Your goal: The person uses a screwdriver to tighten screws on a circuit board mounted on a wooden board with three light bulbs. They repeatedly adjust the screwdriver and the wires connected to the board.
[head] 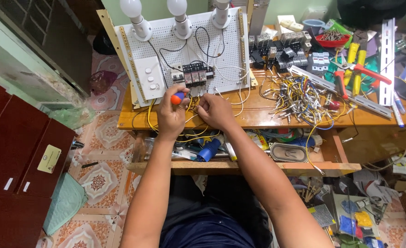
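Three white bulbs (177,7) are counted along the top of the board (226,46), with three dark relays (197,74) below. An orange-and-blue screwdriver (178,97) is gripped in the left hand (171,117), fingers curled tight; its tip is hidden. A yellow wire (197,108) is pinched in the right hand (216,110) at the board's lower edge, on the table (267,117). The wire's end cannot be made out.

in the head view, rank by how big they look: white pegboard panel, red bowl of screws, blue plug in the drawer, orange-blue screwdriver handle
1. white pegboard panel
2. red bowl of screws
3. blue plug, roughly alike with the bowl, and nearer the camera, so unsure
4. screwdriver handle, partly hidden in the left hand
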